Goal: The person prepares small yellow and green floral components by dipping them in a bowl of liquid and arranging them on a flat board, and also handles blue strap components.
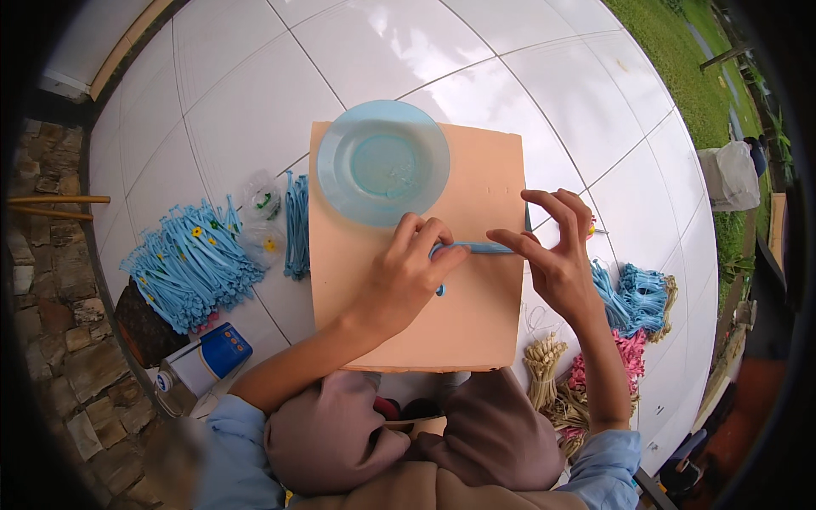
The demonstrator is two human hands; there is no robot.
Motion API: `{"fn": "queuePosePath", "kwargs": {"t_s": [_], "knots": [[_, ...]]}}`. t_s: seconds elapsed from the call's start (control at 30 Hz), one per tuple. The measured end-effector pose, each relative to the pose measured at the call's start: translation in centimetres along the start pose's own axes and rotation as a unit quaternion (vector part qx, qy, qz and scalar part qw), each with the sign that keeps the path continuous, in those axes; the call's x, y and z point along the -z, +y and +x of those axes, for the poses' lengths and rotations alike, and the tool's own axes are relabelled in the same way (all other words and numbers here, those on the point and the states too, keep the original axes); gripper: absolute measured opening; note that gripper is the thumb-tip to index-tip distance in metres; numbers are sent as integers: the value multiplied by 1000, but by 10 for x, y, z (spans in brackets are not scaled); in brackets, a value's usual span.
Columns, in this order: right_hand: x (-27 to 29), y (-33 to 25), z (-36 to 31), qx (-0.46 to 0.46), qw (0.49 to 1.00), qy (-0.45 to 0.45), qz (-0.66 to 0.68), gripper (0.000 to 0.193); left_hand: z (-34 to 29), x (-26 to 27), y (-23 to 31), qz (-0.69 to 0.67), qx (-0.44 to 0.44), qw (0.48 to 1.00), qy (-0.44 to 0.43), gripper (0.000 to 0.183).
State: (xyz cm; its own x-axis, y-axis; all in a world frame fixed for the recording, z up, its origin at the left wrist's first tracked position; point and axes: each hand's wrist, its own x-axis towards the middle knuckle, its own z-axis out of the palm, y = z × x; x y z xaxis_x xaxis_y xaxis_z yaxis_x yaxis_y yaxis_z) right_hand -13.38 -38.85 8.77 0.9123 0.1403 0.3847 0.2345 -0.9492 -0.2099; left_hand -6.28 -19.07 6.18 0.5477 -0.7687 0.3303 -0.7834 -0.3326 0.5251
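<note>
Both hands share one grip on a thin light-blue strip that lies across a peach-coloured board: the left hand has its thumb and forefinger closed on the strip's left end, where the strip bends downward, and the right hand pinches the strip's right end between thumb and forefinger, with its other fingers spread and raised. The strip runs roughly level between the two hands, resting on or just above the board; which of the two cannot be told. At the board's far end sits a clear blue plate, overlapping the board's top edge. The board lies on a white tiled floor, in front of the person's knees. To the left of the board lies a small row of blue strips, and further left a large heap of blue strips with small yellow flowers, with two small clear bags between them. Near the left knee stands a white and blue bottle. To the right of the right forearm lie bundles of blue, pink and straw-coloured strips.
</note>
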Motion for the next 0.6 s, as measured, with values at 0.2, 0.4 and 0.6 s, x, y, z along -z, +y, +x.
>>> {"fn": "queuePosePath", "kwargs": {"t_s": [0.2, 0.4, 0.6], "knots": [[-2, 4, -18, 0, 1000, -11, -22, 30, 3, 1, 3, -19, 8, 1000, -6, 35], [-5, 7, -21, 5, 1000, -17, -18, 29, 2, 2, 2, -26, 13, 1000, -11, 38], [-1, 8, -19, 4, 1000, -17, -18, 31, 4, 2, 3, -27, 17, 999, -14, 40]]}}
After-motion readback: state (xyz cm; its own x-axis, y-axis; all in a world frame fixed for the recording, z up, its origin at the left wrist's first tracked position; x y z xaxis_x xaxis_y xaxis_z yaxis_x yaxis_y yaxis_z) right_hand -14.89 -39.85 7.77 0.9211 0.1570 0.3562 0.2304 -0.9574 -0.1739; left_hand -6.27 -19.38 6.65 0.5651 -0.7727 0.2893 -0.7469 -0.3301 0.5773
